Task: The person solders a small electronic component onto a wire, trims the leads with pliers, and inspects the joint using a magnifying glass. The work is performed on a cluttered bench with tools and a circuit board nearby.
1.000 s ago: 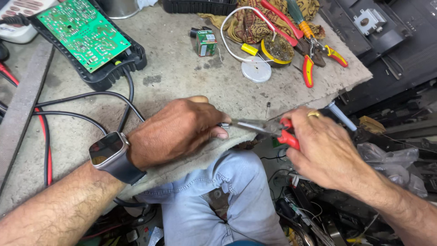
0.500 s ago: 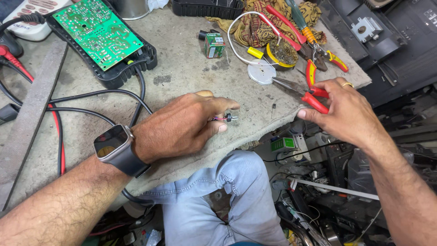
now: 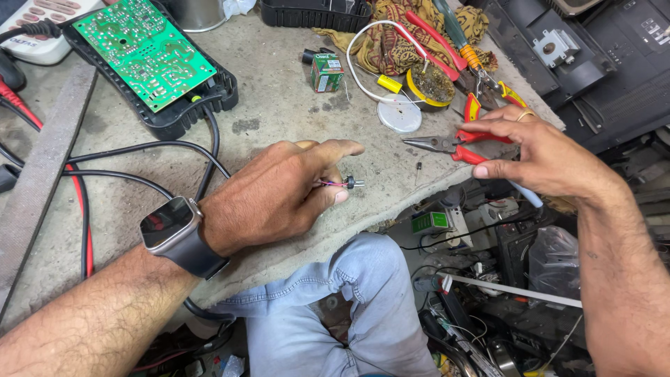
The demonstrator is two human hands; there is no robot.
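My left hand [image 3: 279,199] rests on the grey workbench and pinches a small dark component [image 3: 349,183] with thin red and purple wires between thumb and forefinger. A smartwatch [image 3: 167,223] sits on that wrist. My right hand [image 3: 551,164], with a ring on one finger, is at the bench's right edge. Its thumb and fingers are loosely closed around the red handles of needle-nose pliers [image 3: 436,144]. The jaws lie on the bench and point left toward the component, about a hand's width from it.
A green circuit board [image 3: 143,52] in a black tray sits at the back left, with black cables [image 3: 139,148] and a red lead [image 3: 84,230] trailing forward. Behind the pliers are a small green box [image 3: 326,72], a white lid [image 3: 398,116], a yellow tin [image 3: 429,85] and more red-handled tools [image 3: 426,31].
My right hand has drawn the pliers away from the component, out to the right, and lowered them onto the bench. My left hand still holds the component, now turned slightly.
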